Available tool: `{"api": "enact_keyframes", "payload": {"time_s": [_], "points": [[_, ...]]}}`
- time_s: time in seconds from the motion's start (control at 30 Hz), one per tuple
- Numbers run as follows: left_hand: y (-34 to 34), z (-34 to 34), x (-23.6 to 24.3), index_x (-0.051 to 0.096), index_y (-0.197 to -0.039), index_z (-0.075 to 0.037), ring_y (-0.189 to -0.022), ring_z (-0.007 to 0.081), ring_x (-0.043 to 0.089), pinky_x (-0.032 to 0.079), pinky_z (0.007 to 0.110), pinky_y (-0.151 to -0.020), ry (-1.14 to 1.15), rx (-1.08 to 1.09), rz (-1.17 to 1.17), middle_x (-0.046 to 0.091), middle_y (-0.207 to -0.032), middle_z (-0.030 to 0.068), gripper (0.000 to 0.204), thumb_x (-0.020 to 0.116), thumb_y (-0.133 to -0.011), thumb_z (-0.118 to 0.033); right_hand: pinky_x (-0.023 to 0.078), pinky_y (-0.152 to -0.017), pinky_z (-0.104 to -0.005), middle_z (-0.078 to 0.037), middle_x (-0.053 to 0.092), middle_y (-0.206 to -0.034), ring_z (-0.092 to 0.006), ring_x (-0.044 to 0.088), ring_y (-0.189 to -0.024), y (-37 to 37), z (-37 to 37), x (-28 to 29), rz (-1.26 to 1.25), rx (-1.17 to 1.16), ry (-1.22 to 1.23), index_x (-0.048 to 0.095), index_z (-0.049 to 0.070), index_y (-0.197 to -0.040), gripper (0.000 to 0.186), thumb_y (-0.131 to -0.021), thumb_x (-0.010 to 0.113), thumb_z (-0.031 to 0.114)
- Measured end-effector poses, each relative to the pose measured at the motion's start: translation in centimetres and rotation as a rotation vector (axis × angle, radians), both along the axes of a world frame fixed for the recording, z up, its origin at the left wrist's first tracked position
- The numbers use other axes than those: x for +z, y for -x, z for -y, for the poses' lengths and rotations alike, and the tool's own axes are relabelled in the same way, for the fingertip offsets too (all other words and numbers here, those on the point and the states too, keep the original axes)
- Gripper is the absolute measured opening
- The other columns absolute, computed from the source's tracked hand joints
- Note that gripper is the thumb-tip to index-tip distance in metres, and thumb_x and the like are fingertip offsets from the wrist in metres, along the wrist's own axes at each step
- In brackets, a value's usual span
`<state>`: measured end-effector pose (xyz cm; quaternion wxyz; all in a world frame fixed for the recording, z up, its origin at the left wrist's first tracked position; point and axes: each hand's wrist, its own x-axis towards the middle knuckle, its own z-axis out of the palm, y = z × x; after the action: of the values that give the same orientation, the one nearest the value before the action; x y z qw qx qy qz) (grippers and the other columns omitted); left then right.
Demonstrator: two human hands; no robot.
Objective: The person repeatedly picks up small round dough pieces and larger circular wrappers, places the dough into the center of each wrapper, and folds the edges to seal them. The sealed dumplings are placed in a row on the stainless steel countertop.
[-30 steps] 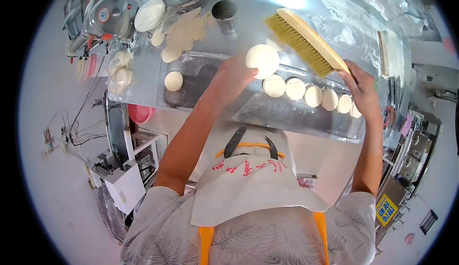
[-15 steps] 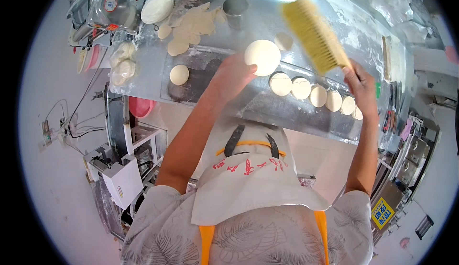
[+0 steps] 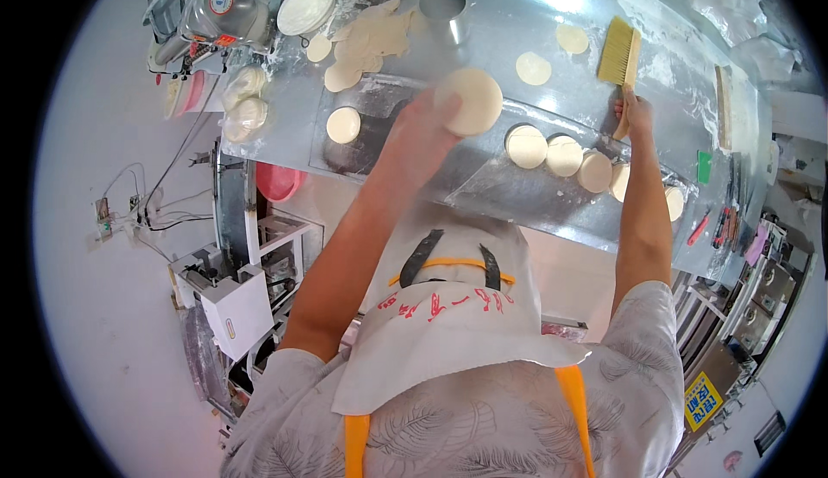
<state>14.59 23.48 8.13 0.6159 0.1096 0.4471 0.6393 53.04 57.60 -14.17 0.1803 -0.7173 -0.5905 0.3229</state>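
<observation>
Slightly blurred, my left hand (image 3: 421, 133) grips a pale round stack of dough wrappers (image 3: 476, 103) above the metal worktable (image 3: 483, 55). My right hand (image 3: 636, 114) is closed round the wooden handle of a bench brush (image 3: 617, 53) with yellow bristles, at the right side of the table. Between the two hands and farther back lie two thin single dough rounds, a nearer one (image 3: 533, 69) and a farther one (image 3: 571, 39). A row of dough round stacks (image 3: 564, 155) runs along the near side, partly hidden by my right forearm. Another dough round (image 3: 343, 125) sits left of my left hand.
Dough scraps (image 3: 366, 47), a metal cup (image 3: 442, 16) and a white round dish (image 3: 306, 7) stand at the back left. A machine (image 3: 226, 3) is beyond them. Bagged dough (image 3: 246, 116) rests at the left edge. A green scraper (image 3: 705, 167) and tools lie far right.
The brush has swung right and down toward the table, its head now upright in view. The farther thin dough round has come into sight. My left hand still holds its stack, and the view has shifted slightly.
</observation>
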Motion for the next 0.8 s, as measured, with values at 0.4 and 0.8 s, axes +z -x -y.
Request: {"api": "enact_keyframes", "payload": {"time_s": [0.4, 0.8], "points": [[-0.2, 3.9, 4.0, 0.068, -0.136, -0.001, -0.115, 0.0134, 0.070, 0.056, 0.030, -0.098, 0.111, -0.139, -0.610, 0.075, -0.125, 0.0076, 0.036, 0.076, -0.103, -0.016, 0.052, -0.093, -0.0268, -0.008, 0.076, -0.119, -0.0137, 0.067, -0.107, 20.4, 27.7, 21.7, -1.139, 0.407, 0.583, 0.072, -0.004, -0.132, 0.047, -0.101, 0.082, 0.030], [10.5, 12.3, 1.7, 0.070, -0.129, 0.002, -0.120, 0.0169, 0.069, 0.055, 0.037, -0.108, 0.127, -0.088, -0.490, 0.075, -0.126, 0.0096, 0.037, 0.063, -0.113, -0.031, 0.057, -0.082, -0.0273, -0.007, 0.079, -0.103, -0.0113, 0.071, -0.093, 23.7, 29.2, 28.1, -0.805, 0.353, 0.236, 0.077, -0.005, -0.120, 0.032, -0.094, 0.086, 0.012]]}}
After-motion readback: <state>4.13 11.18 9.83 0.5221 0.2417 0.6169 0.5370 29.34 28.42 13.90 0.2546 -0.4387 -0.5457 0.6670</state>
